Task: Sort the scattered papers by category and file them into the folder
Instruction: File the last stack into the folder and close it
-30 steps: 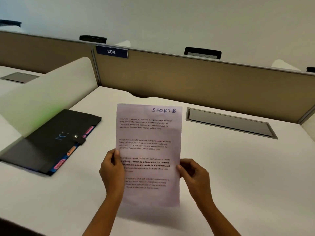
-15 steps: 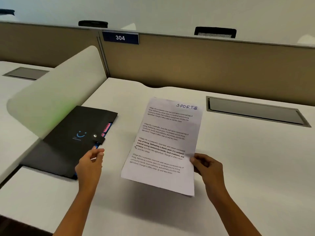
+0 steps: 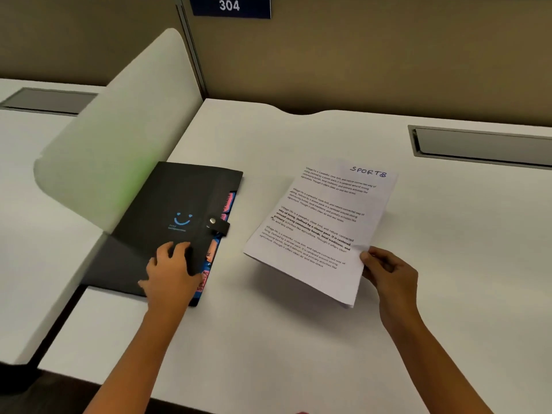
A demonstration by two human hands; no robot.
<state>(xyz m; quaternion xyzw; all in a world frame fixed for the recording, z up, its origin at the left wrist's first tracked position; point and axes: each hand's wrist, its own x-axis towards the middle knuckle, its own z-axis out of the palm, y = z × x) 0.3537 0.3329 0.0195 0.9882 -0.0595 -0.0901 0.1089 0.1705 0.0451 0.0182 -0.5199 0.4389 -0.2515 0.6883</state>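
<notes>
Left hand (image 3: 170, 273) reached one folder (image 3: 182, 195); one paper (image 3: 322, 225).

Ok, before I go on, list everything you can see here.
desk: 1, white, under everything
partition: 1, beige, behind desk
sign: 1, blue, reads 304, on partition
divider: 1, white, desk's left edge
hatches: 2, grey, one far right in desk, one in next desk, left
folder: 1, black, flat on desk, left
tabs: several, pink and blue, folder's right edge
paper: 1, white, headed SPORTS, right of folder
left hand: rests on folder's near end
right hand: pinches paper's near right edge
</notes>
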